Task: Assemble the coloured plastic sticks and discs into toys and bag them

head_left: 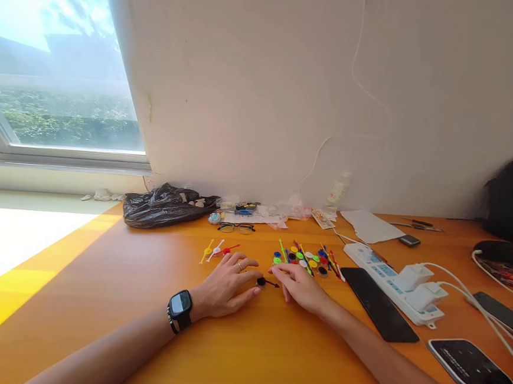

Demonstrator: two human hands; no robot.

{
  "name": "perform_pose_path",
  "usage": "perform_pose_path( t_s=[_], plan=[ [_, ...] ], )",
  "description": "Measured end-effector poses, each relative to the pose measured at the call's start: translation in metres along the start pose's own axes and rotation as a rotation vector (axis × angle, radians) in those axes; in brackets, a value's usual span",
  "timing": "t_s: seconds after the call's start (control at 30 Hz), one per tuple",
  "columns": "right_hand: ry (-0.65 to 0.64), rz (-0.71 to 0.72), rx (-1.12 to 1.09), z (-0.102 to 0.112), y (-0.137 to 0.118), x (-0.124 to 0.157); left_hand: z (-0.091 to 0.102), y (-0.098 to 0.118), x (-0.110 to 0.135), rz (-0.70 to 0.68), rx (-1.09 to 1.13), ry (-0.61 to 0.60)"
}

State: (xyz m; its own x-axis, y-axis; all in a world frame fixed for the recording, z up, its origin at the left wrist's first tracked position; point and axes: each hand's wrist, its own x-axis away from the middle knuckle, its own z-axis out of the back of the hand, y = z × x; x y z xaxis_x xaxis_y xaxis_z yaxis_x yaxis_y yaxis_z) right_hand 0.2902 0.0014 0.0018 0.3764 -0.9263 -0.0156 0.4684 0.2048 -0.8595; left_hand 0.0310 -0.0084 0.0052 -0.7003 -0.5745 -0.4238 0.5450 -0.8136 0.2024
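Note:
My left hand (231,282), wearing a ring and a dark watch, rests low over the table. Its thumb and index finger close on the edges of a black disc with an arrow (261,282), a small plastic spinner whose arrow points right. Just across from it, my right hand (300,285) has thumb and index fingertips pinched together and the other fingers curled. Whatever that pinch may hold is too small to make out. Beyond my left hand lie a yellow arrow spinner (208,251), a white one (217,250) and a red one (230,249).
Behind my right hand is a cluster of coloured discs (303,264) and arrows (331,263). To the right sit a black phone (378,304), a power strip (389,282) and a white-edged device (471,364). Glasses (236,227) and a black plastic bag (166,207) lie at the back.

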Motion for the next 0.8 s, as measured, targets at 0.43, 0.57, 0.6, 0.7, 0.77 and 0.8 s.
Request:
perform_pose_path(
  t_s=[0.43,0.57,0.6,0.7,0.77,0.8],
  plan=[
    [0.078,0.132,0.174,-0.005,0.009,-0.002,-0.004,0.001,0.001,-0.02,-0.046,0.023],
    [0.113,0.121,0.06,-0.004,0.006,-0.004,-0.006,0.001,0.0,0.031,-0.106,0.063],
    [0.101,0.083,-0.001,-0.003,0.004,-0.004,-0.006,0.001,0.0,0.042,-0.114,0.073],
    [0.044,-0.114,-0.187,-0.001,-0.006,-0.002,-0.005,0.001,0.0,0.07,-0.108,0.102],
    [0.027,-0.227,-0.261,0.0,-0.013,0.001,-0.002,0.001,0.0,0.096,-0.1,0.137],
    [0.027,-0.259,-0.282,0.0,-0.017,0.004,-0.001,0.001,0.0,0.114,-0.1,0.159]
  ],
)
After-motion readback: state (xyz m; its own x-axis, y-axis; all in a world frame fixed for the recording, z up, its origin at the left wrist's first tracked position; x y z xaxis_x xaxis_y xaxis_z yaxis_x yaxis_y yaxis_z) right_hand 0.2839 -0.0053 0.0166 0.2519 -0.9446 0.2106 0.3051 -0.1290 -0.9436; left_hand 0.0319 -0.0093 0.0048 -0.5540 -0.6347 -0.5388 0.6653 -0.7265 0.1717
